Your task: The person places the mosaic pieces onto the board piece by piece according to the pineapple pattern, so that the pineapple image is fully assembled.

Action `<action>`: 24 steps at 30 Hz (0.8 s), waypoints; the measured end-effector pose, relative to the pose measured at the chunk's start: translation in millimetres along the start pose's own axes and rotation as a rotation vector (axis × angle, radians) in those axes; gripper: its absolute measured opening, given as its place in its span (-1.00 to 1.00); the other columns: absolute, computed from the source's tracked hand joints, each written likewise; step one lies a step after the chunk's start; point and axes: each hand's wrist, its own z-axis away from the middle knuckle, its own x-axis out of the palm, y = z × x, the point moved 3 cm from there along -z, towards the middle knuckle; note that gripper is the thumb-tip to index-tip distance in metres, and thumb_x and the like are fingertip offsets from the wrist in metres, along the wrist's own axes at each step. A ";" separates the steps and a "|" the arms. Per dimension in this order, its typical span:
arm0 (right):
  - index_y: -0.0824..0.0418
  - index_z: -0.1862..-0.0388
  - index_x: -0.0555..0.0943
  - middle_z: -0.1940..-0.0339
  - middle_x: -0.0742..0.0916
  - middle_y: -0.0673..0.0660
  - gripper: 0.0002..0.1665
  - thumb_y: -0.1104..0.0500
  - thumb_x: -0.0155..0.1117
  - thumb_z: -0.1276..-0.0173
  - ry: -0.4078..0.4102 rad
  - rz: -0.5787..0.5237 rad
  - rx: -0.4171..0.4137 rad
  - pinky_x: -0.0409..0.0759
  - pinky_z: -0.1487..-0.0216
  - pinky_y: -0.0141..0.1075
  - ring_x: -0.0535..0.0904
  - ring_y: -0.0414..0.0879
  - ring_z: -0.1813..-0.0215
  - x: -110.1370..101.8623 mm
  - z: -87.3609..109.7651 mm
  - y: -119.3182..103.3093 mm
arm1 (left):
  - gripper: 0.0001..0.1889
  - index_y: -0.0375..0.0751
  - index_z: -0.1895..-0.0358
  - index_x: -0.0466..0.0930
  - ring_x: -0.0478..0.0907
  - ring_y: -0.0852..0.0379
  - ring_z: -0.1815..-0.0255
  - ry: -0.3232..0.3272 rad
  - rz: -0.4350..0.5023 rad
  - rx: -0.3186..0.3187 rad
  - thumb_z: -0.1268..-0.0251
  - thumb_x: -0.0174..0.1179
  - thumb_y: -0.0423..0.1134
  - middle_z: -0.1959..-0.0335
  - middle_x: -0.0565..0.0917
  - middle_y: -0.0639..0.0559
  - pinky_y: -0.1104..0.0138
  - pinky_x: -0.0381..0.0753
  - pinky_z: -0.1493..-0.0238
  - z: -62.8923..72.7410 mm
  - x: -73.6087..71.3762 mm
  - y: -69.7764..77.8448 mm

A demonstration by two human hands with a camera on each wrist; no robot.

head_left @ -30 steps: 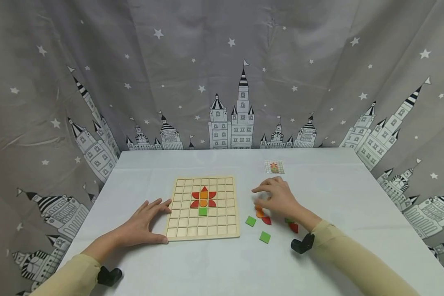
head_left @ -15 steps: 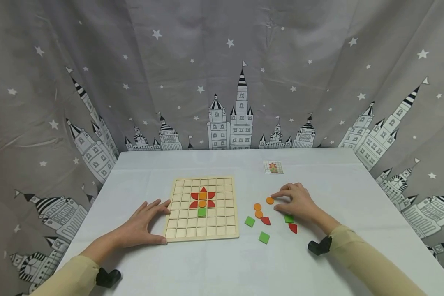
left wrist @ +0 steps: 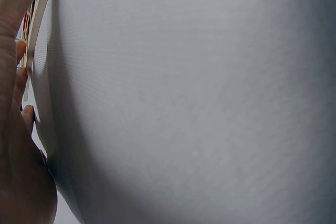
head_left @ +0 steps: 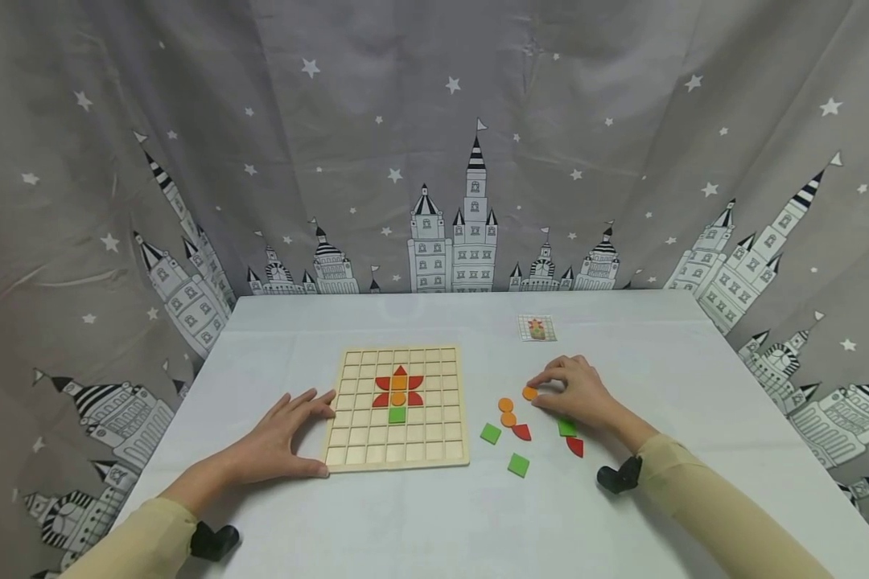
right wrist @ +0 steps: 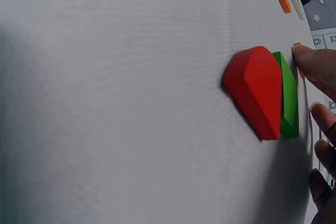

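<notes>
My left hand rests at the left edge of a wooden grid board, fingers extended along its side and thumb at the near corner. On the board lie several red pieces, an orange square, an orange disc and a green square, set in a flower-like shape. My right hand pinches another orange disc at the table surface between thumb and index finger. Below that hand sit a green square and a red petal-shaped piece, partly overlapping in the right wrist view.
Between board and right hand lie two orange discs, a red petal piece and two green squares. A small pattern card lies farther back. Behind the white table hangs a grey castle-print curtain.
My right hand has moved right, away from near the two orange discs, to the separate orange disc, and its thumb and index finger have closed on it. My left hand stays at the board.
</notes>
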 end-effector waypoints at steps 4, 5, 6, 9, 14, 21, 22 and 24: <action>-0.12 0.09 0.81 0.01 0.65 0.02 -0.74 -0.03 0.56 -0.22 0.005 -0.007 -0.006 0.37 -0.23 0.11 0.38 0.09 -0.16 -0.2 -0.3 -4.4 | -0.09 0.09 -0.26 0.44 0.00 -0.29 -0.62 0.006 0.002 0.014 0.18 0.49 0.44 -0.61 0.24 -0.05 -0.25 -0.26 -0.58 -0.1 -1.2 0.9; -0.12 0.10 0.81 0.01 0.65 0.01 -0.75 -0.03 0.56 -0.22 0.009 -0.008 -0.009 0.37 -0.23 0.11 0.38 0.09 -0.16 -0.2 -0.4 -5.5 | -0.09 0.09 -0.26 0.44 0.00 -0.29 -0.62 0.006 0.002 0.015 0.18 0.50 0.44 -0.61 0.24 -0.05 -0.25 -0.26 -0.58 -0.1 -1.4 1.3; -0.11 0.11 0.82 0.02 0.65 0.01 -0.76 -0.02 0.56 -0.22 0.015 -0.007 -0.013 0.37 -0.23 0.11 0.38 0.09 -0.16 0.0 -0.5 -6.3 | -0.09 0.09 -0.27 0.44 0.00 -0.29 -0.62 0.006 0.004 0.015 0.18 0.50 0.43 -0.61 0.24 -0.06 -0.26 -0.26 -0.58 -0.1 -1.6 1.5; -0.10 0.15 0.81 0.02 0.64 0.01 -0.79 0.00 0.56 -0.23 0.039 0.006 -0.038 0.38 -0.24 0.11 0.39 0.09 -0.17 1.2 -1.2 -8.2 | -0.09 0.09 -0.27 0.44 -0.01 -0.29 -0.62 0.003 0.004 0.013 0.18 0.50 0.44 -0.61 0.23 -0.05 -0.25 -0.26 -0.58 -0.4 -1.9 1.8; -0.07 0.20 0.81 0.03 0.65 0.01 -0.82 0.00 0.57 -0.21 0.085 0.041 -0.098 0.39 -0.23 0.11 0.40 0.09 -0.16 3.5 -2.3 -10.2 | -0.08 0.08 -0.27 0.44 0.00 -0.29 -0.62 0.007 -0.004 0.019 0.18 0.49 0.45 -0.61 0.24 -0.06 -0.25 -0.25 -0.58 -0.5 -1.8 1.7; -0.02 0.25 0.81 0.04 0.66 0.02 -0.84 0.03 0.59 -0.19 0.109 0.052 -0.132 0.40 -0.22 0.10 0.41 0.10 -0.15 3.6 -3.0 -17.3 | -0.08 0.07 -0.27 0.45 0.00 -0.30 -0.62 0.007 -0.009 0.023 0.18 0.48 0.45 -0.61 0.24 -0.07 -0.26 -0.25 -0.58 0.1 -1.8 1.9; -0.02 0.26 0.81 0.04 0.65 0.01 -0.84 0.03 0.59 -0.19 0.108 0.049 -0.126 0.40 -0.22 0.09 0.40 0.09 -0.15 3.9 -4.2 -19.5 | -0.08 0.07 -0.27 0.45 0.00 -0.30 -0.62 0.006 -0.011 0.023 0.18 0.48 0.45 -0.61 0.24 -0.07 -0.26 -0.25 -0.58 0.0 -1.8 1.9; -0.03 0.26 0.81 0.03 0.65 -0.01 -0.84 0.01 0.59 -0.19 0.110 0.044 -0.123 0.41 -0.22 0.06 0.40 0.06 -0.16 4.9 -7.9 -26.9 | -0.07 0.07 -0.28 0.44 0.00 -0.30 -0.62 0.005 -0.014 0.019 0.18 0.48 0.46 -0.61 0.24 -0.06 -0.26 -0.25 -0.58 -0.2 -2.0 1.8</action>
